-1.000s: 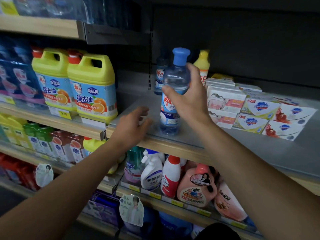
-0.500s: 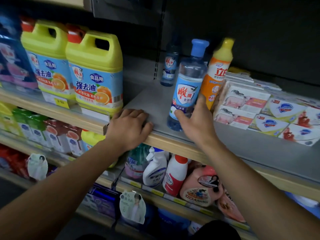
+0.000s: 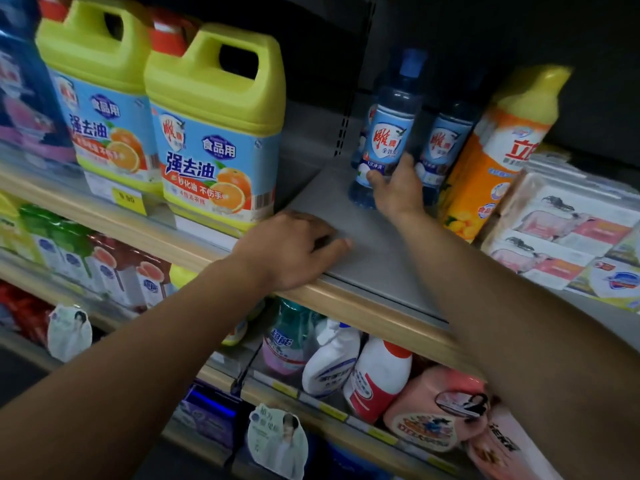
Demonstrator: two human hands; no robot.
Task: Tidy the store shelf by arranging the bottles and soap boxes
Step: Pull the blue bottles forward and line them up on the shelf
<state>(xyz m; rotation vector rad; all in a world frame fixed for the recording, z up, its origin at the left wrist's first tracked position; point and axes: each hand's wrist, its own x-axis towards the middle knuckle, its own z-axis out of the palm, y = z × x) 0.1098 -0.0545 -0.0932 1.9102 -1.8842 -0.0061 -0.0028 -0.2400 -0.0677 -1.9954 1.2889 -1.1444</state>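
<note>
The two detergent jugs are lime-yellow with red caps, their pale blue labels printed with orange slices and blue lettering. The clear bottle has a blue cap and a light blue label bearing red characters. The dish-soap bottle is orange with a yellow top. The soap boxes are white with pink bands. The shelf is grey, edged in tan wood.

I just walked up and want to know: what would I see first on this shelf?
Two big yellow jugs with orange pictures stand at the left of the shelf. In the middle, the right hand grips a clear blue-capped bottle, and the left hand rests on the shelf's front edge.
</note>
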